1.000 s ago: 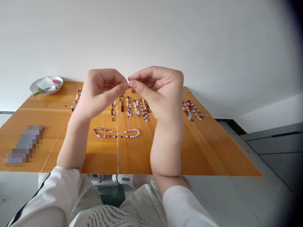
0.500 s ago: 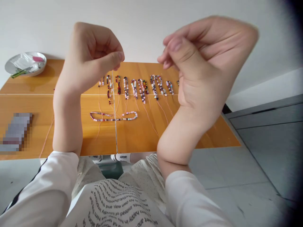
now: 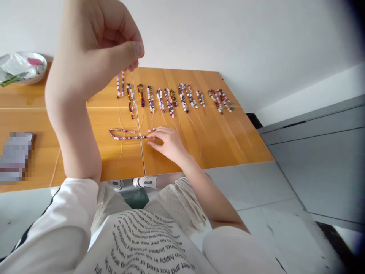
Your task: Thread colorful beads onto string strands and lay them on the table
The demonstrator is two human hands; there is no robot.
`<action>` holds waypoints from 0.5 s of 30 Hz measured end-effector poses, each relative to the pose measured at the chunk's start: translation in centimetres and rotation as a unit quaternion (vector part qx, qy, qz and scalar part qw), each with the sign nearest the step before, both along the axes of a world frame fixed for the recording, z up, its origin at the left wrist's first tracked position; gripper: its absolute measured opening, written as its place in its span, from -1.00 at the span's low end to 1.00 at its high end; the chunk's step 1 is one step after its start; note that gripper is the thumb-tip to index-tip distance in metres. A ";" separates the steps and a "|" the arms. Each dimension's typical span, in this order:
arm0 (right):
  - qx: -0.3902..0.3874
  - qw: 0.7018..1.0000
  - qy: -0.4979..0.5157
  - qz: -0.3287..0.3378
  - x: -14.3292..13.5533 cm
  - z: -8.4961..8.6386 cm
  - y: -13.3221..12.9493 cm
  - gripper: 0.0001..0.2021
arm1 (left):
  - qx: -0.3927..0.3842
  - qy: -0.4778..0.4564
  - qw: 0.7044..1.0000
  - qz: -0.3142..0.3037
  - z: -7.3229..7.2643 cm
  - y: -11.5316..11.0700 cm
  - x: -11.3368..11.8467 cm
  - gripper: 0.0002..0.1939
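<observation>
My left hand (image 3: 114, 45) is raised high at the upper left, thumb and fingertips pinched together; what it holds, if anything, is too small to make out. Down on the orange wooden table (image 3: 85, 160), my right hand (image 3: 167, 141) touches the right part of a long beaded strand (image 3: 122, 137), its thumb and forefinger close around the beads. The strand lies in a stretched loop across the table's seam. Behind it stands a row of several folded bead strings (image 3: 186, 98) with thin orange-pink threads trailing toward the front.
A white bowl (image 3: 40, 78) with plastic wrapping sits at the far left. A blurred-out flat object (image 3: 17, 156) lies at the left front. Beyond the table's right edge is a grey cabinet (image 3: 322, 152).
My right hand has come down from the upper right to the beaded strand. My left hand has shifted slightly up and left in view, still pinched. The view has moved a little.
</observation>
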State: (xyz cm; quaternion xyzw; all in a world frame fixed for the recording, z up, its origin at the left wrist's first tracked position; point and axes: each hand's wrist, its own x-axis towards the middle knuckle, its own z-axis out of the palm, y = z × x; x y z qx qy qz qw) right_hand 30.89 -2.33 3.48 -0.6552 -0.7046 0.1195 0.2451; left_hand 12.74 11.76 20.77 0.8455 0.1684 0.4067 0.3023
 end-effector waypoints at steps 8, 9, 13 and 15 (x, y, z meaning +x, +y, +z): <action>-0.014 0.998 -0.044 -0.038 -1.2 -1.2 1.0 -0.84 | -0.019 -0.009 1.000 0.003 0.3 -0.2 -0.1 -0.92; -0.017 0.998 -0.044 -0.035 -1.2 -1.0 1.0 -0.84 | -0.017 -0.013 1.000 0.001 0.3 -0.3 -0.2 -0.92; -0.020 0.999 -0.027 -0.013 -0.9 0.2 0.5 -0.89 | -0.002 -0.013 1.000 -0.009 0.0 -0.2 -0.3 -0.90; -0.016 1.000 -0.013 -0.009 -0.6 1.0 0.1 -0.91 | 0.004 -0.004 1.000 -0.007 0.0 -0.1 -0.4 -0.88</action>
